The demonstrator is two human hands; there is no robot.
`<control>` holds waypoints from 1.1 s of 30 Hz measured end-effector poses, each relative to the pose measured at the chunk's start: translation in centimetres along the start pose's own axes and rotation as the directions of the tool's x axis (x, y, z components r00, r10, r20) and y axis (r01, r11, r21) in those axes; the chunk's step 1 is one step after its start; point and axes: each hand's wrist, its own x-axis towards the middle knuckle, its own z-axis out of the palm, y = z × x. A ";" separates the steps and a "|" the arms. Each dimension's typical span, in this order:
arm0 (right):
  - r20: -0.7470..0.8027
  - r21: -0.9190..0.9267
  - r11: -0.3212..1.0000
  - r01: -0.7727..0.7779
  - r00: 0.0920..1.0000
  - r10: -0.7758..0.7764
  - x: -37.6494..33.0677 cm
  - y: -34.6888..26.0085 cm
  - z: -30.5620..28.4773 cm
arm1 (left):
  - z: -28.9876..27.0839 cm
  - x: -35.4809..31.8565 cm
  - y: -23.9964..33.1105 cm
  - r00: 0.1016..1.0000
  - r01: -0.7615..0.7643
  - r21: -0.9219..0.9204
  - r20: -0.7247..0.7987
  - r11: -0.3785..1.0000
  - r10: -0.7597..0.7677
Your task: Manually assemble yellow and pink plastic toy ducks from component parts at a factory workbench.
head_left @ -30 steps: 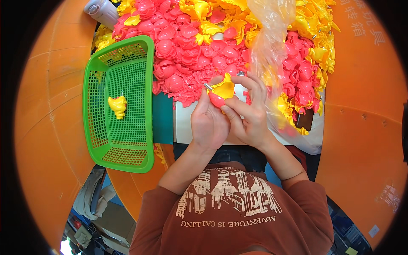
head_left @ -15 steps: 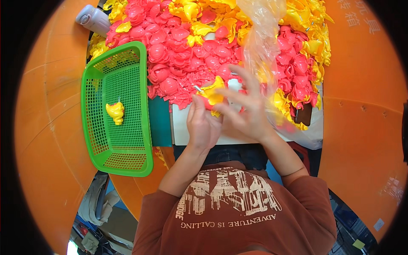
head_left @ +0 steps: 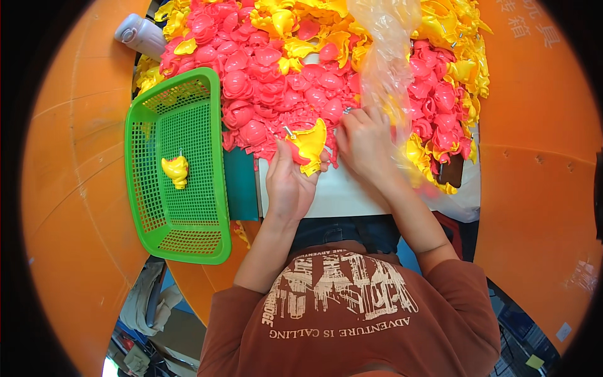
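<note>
My left hand (head_left: 289, 182) holds a yellow plastic shell piece (head_left: 309, 146) with a red part and a small metal pin on it, just above the white board (head_left: 339, 196). My right hand (head_left: 364, 141) has left that piece and reaches into the pile of red and yellow plastic parts (head_left: 276, 69), fingers bent over red pieces beside a clear plastic bag (head_left: 386, 56). A green mesh basket (head_left: 157, 207) stands to the left with one yellow assembled piece (head_left: 176, 171) lying in it.
A grey bottle (head_left: 139, 35) lies at the pile's far left corner. A dark phone-like object (head_left: 451, 171) sits at the right edge of the pile. Orange surfaces (head_left: 534, 188) surround the work area on both sides.
Both hands were together on the yellow piece. My right hand has let go and moved right and up into the pile; my left hand keeps the piece.
</note>
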 end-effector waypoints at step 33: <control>0.024 0.479 0.865 0.148 0.983 -0.181 9.0 1.2 -1.8 | -0.1 0.2 1.3 0.999 0.047 -0.076 -0.008 0.996 -0.047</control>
